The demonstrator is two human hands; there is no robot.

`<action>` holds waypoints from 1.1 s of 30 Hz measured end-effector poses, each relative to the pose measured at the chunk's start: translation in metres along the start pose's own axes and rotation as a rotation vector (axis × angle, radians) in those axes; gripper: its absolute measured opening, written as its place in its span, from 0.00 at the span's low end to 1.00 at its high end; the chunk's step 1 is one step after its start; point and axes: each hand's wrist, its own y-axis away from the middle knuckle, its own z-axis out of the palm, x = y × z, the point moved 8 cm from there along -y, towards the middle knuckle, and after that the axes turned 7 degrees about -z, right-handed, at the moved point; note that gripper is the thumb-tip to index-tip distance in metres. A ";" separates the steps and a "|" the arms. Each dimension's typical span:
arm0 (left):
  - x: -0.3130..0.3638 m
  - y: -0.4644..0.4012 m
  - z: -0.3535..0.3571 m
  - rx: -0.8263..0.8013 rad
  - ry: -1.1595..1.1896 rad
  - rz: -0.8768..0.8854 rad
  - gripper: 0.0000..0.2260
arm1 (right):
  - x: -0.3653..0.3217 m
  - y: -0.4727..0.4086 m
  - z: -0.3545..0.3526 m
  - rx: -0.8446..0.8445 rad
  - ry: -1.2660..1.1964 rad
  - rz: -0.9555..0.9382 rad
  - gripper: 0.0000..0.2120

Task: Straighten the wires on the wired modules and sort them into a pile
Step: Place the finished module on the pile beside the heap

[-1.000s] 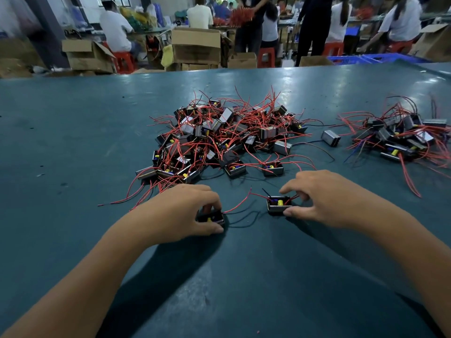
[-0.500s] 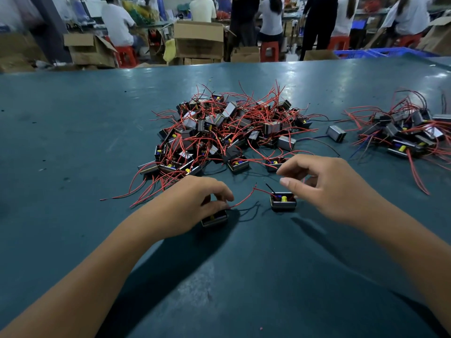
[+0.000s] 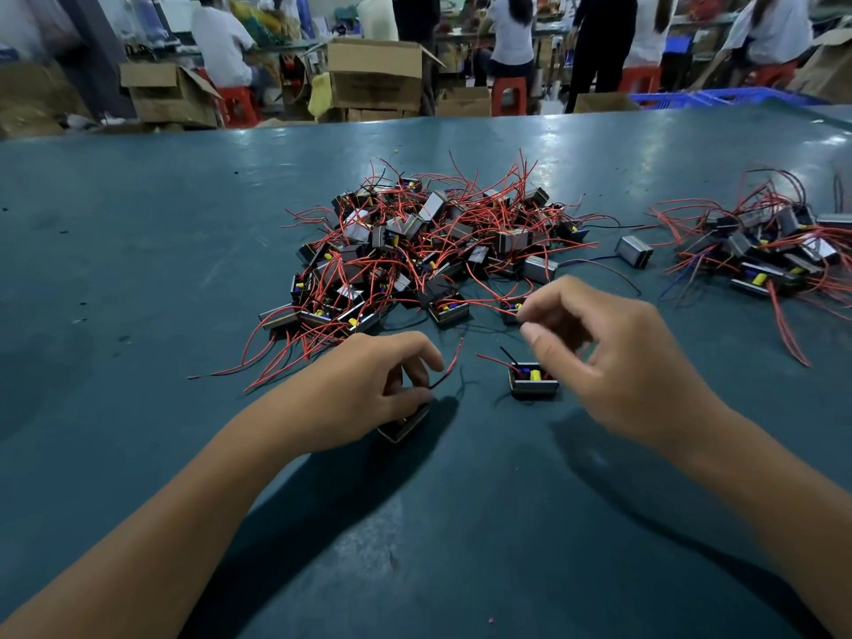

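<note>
- Head view: the left hand point(image 3: 369, 389) curls its fingers and thumb round a small black module point(image 3: 405, 424), holding it down on the table point(image 3: 138, 269); a red and black wire point(image 3: 449, 366) rises from under the fingertips.
- The right hand point(image 3: 613, 357) hangs above a second module point(image 3: 534, 382), thumb and forefinger drawn close together in a pinch. Whether a wire is caught between them I cannot tell; the fingers are blurred.
- That second module is a boxy black shell, open on top, with yellow and blue parts inside and thin red leads curling out. It stands on the table, just in front of the big tangled pile point(image 3: 433, 251).
- A smaller heap of modules point(image 3: 765, 251) lies well apart at the right edge, and a lone grey block point(image 3: 635, 251) lies between the two heaps.
- The tabletop is a smooth dark teal sheet with a dull shine and scuffs.
- Against half a second ago, the right hand has lifted off the second module and the left hand's wire now stands more upright.
</note>
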 end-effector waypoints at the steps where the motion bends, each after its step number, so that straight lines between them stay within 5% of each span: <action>1: 0.001 0.000 0.000 0.002 0.010 -0.003 0.10 | -0.008 0.002 0.007 -0.047 0.021 -0.043 0.02; 5: 0.008 0.001 -0.002 -0.004 0.035 0.030 0.08 | -0.017 0.014 0.043 -0.280 0.056 -0.089 0.07; 15: 0.008 0.001 0.000 -0.043 0.028 0.048 0.10 | -0.016 0.021 0.065 -0.402 0.069 -0.086 0.08; 33: 0.021 0.004 -0.003 0.014 0.051 0.064 0.12 | -0.032 0.022 0.068 -0.434 0.168 -0.187 0.15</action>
